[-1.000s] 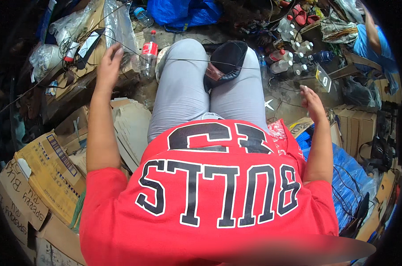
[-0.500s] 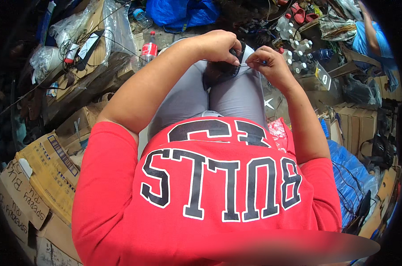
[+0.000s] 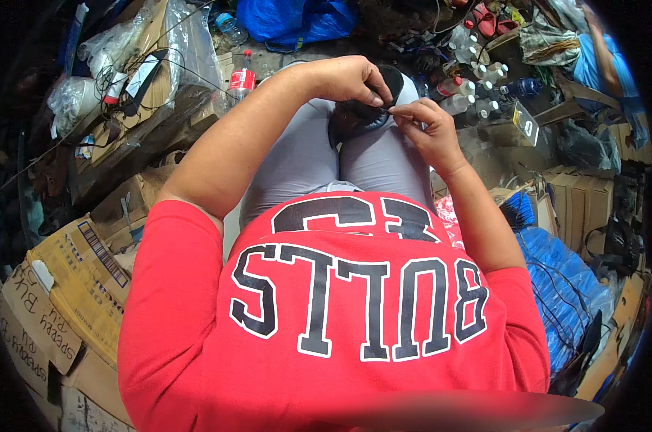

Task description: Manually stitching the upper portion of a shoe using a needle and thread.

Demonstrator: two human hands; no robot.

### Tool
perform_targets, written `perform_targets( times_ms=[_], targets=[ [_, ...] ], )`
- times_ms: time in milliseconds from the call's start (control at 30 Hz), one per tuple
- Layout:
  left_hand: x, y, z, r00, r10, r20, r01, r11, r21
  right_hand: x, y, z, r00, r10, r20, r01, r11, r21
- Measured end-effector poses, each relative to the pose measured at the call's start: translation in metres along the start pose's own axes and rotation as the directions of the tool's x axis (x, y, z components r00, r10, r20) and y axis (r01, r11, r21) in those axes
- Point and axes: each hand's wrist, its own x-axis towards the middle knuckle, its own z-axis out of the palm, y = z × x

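Note:
A dark, glossy black shoe [image 3: 358, 119] rests across my lap, its rounded opening turned up between my thighs. My left hand [image 3: 356, 81] curls over its upper edge, with the thumb and fingertips closed on it. At the shoe's right side, my right hand [image 3: 428, 128] pinches thumb and forefinger close together by the edge. Whatever lies in that pinch is too small to make out. Grey trousers [image 3: 286, 147] cover my legs beneath the shoe.
A bottle with a red label [image 3: 242, 81] stands beyond my left knee. Several plastic bottles [image 3: 461, 101] crowd the floor at the right. A blue bag [image 3: 297, 21] lies ahead. Cardboard boxes [image 3: 81, 281] pile up at the left, and blue plastic sheeting [image 3: 563, 288] lies at the right.
My right hand has shifted slightly down and left, closer to the shoe. The thin white strand earlier seen at its fingertips no longer shows. My left hand has lowered a little on the shoe.

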Motion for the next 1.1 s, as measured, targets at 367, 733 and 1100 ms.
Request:
perform_targets(
  times_ms=[367,733,1100],
  targets=[
    [0.007,0.015,-0.001,0.995,-0.01,0.1,-0.015,0.969,0.247,0.022,-0.061,-0.007,0.946,-0.109,0.306,0.302,0.641,-0.705],
    [-0.056,0.008,0.026,0.895,-0.021,-0.446,0.14,0.961,0.237,0.015,0.01,-0.026,0.928,0.286,0.238,-0.337,0.917,0.214],
    [-0.064,0.024,0.011,0.729,-0.322,-0.604,-0.542,0.266,-0.797,0.038,-0.009,0.0,0.704,0.703,-0.099,0.007,0.132,0.991]
  ],
)
